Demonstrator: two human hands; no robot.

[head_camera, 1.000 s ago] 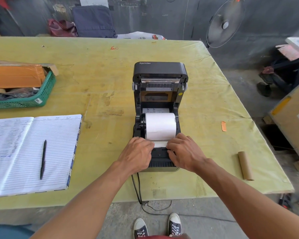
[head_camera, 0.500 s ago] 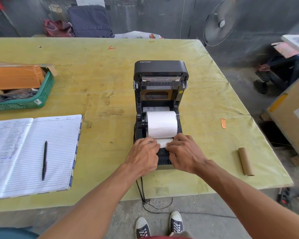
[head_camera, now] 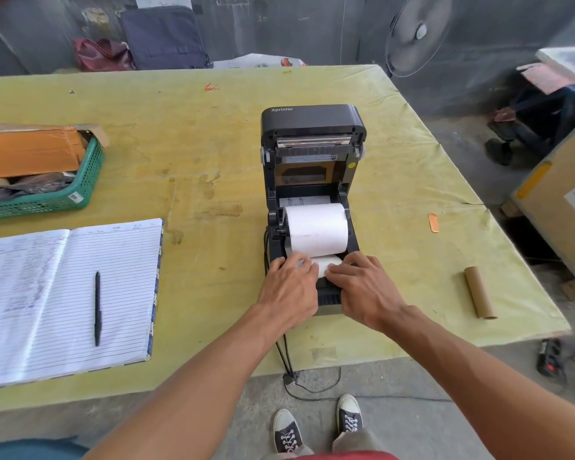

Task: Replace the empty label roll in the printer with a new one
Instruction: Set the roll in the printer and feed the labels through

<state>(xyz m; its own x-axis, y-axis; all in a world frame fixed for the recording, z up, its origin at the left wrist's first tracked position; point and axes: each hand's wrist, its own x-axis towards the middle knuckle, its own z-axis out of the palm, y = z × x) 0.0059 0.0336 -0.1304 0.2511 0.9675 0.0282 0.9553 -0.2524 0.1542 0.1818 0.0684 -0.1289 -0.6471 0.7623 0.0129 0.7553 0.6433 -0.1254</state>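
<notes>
new roll (head_camera: pixel 316 229) sits in the printer (head_camera: pixel 312 127) bay, white, lying crosswise, w/ its loose strip (head_camera: pixel 329 263) pulled fwd over the front slot. printer lid is up & tilted back. your left hand (head_camera: pixel 289 290) is on the strip's left side, fingers bent, tips down on the paper; thumb is hidden, so can't tell if it pinches or only presses. your right hand (head_camera: pixel 362 290) is on the strip's right side, fingers near straight & laid flat, pressing the paper down, holding nothing else. the 2 hands nearly meet over the strip.

printer stands on the bench (head_camera: pixel 213 154) close to its near edge, right of middle, black cables (head_camera: pixel 284 356) dropping off that edge to the floor. empty core (head_camera: pixel 479 291), brown cardboard, lies toward the near right corner, well apart from the printer. small orange scrap (head_camera: pixel 433 222) lies by the right edge, btwn printer & edge. open notebook (head_camera: pixel 63 293) lies at the near left w/ a pen (head_camera: pixel 97 308) on its right page. green basket (head_camera: pixel 80 194) at the left edge holds a brown box (head_camera: pixel 30 151). fan (head_camera: pixel 419 34) stands past the far right corner.
</notes>
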